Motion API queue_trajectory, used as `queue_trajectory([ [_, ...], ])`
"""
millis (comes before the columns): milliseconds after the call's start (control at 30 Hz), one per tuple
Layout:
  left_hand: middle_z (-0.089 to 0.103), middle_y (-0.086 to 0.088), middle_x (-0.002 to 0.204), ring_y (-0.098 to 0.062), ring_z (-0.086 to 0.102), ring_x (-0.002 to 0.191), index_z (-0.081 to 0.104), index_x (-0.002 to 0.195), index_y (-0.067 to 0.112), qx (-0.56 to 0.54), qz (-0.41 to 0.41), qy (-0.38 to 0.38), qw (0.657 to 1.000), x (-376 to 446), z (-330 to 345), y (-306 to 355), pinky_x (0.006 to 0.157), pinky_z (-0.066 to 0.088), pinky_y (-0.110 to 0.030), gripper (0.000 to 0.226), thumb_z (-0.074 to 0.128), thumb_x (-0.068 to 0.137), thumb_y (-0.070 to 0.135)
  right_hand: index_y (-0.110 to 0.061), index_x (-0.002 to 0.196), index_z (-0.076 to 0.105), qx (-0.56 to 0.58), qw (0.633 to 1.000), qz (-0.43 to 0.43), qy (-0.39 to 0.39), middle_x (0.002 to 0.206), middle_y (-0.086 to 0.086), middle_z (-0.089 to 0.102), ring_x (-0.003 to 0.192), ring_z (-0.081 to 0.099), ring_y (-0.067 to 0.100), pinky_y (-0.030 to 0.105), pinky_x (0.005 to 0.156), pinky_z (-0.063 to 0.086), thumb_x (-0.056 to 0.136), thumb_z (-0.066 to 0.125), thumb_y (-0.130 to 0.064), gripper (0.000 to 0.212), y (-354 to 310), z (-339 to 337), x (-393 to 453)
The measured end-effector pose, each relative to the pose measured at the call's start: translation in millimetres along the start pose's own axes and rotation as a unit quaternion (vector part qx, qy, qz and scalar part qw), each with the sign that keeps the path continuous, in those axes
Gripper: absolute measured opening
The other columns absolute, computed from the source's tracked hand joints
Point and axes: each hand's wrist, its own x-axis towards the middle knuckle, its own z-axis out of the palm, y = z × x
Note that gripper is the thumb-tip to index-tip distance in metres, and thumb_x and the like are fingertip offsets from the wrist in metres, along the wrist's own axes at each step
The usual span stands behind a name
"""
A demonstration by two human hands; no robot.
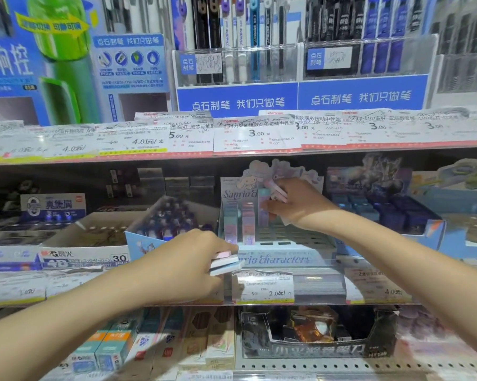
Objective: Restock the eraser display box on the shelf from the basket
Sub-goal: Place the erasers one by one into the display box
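Note:
The pastel eraser display box stands on the middle shelf, with a cartoon header card and a slotted grid inside. Three upright erasers fill slots at its left rear. My right hand is inside the box and pinches a pink and blue eraser upright over a slot, with another pink one between its fingers. My left hand hovers at the box's front left corner and grips a small stack of flat erasers. The basket is out of view.
Neighbouring display boxes flank it: a blue box of small bottles to the left and a dark blue eraser box to the right. Price tags line the shelf edge. Pen racks stand on the shelf above, more stock below.

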Motion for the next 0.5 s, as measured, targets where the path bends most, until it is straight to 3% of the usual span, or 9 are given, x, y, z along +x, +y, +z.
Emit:
queue_trajectory([
  [33, 0.064, 0.001, 0.068, -0.006, 0.046, 0.048, 0.065, 0.110, 0.019, 0.004, 0.001, 0.002, 1.000, 1.1, 1.0, -1.8, 0.044, 0.032, -0.015, 0.030, 0.055, 0.082, 0.018, -0.004, 0.078, 0.047, -0.005, 1.000, -0.004, 0.002, 0.074, -0.023, 0.039, 0.064, 0.045, -0.015, 0.004, 0.046, 0.035, 0.090, 0.053, -0.017, 0.019, -0.5, 0.2, -1.8],
  [100, 0.069, -0.005, 0.078, -0.012, 0.047, 0.052, 0.064, 0.105, 0.011, 0.010, 0.001, 0.004, 1.000, 3.1, 2.2, -4.4, 0.046, 0.032, -0.017, 0.027, 0.055, 0.080, 0.018, -0.007, 0.072, 0.041, -0.026, 1.000, -0.010, 0.007, 0.066, -0.023, 0.030, 0.056, 0.047, -0.015, 0.005, 0.046, 0.035, 0.091, 0.052, -0.019, 0.025, -0.5, 1.3, -2.7],
  [200, 0.066, -0.005, 0.070, -0.005, 0.046, 0.052, 0.064, 0.105, 0.007, 0.010, 0.004, -0.017, 1.000, 5.0, 0.7, -4.3, 0.044, 0.031, -0.016, 0.028, 0.054, 0.080, 0.014, -0.013, 0.067, 0.038, -0.066, 0.998, -0.006, 0.013, 0.061, -0.011, 0.034, 0.056, 0.044, 0.005, 0.018, 0.046, 0.028, 0.091, 0.052, -0.024, 0.030, 2.8, 2.7, 1.4],
  [300, 0.062, 0.002, 0.063, -0.001, 0.050, 0.055, 0.062, 0.120, 0.024, 0.000, 0.003, -0.032, 0.999, 5.3, -4.2, -2.4, 0.044, 0.033, -0.012, 0.038, 0.056, 0.083, 0.016, -0.012, 0.077, 0.047, -0.089, 0.996, -0.013, -0.001, 0.061, -0.004, 0.038, 0.059, 0.042, 0.015, 0.026, 0.050, 0.026, 0.091, 0.053, -0.027, 0.021, 4.2, 1.3, 3.0],
  [367, 0.049, 0.002, 0.055, 0.006, 0.050, 0.060, 0.053, 0.131, 0.030, -0.011, -0.008, -0.039, 0.999, 5.4, -7.8, -0.6, 0.041, 0.033, -0.010, 0.048, 0.056, 0.085, 0.015, -0.008, 0.095, 0.054, -0.088, 0.996, -0.012, -0.011, 0.063, -0.008, 0.037, 0.062, 0.043, 0.013, 0.023, 0.052, 0.027, 0.091, 0.052, -0.027, 0.020, 4.3, 0.5, 3.9],
  [433, 0.047, 0.004, 0.055, 0.010, 0.047, 0.048, 0.046, 0.135, 0.033, -0.017, -0.015, -0.049, 0.999, 5.9, -10.0, 0.3, 0.039, 0.032, -0.012, 0.055, 0.054, 0.085, 0.013, -0.009, 0.111, 0.054, -0.088, 0.996, -0.011, -0.017, 0.065, -0.015, 0.032, 0.063, 0.039, 0.007, 0.016, 0.053, 0.026, 0.091, 0.051, -0.026, 0.026, 2.1, -0.7, 4.8],
  [500, 0.053, 0.003, 0.059, 0.011, 0.045, 0.043, 0.046, 0.135, 0.033, -0.023, -0.017, -0.057, 0.998, 6.6, -11.5, 0.7, 0.039, 0.031, -0.012, 0.055, 0.054, 0.085, 0.013, -0.018, 0.095, 0.056, -0.090, 0.996, -0.005, -0.028, 0.066, -0.019, 0.029, 0.063, 0.038, 0.004, 0.010, 0.050, 0.025, 0.092, 0.050, -0.026, 0.010, 2.3, -2.4, 6.5],
])
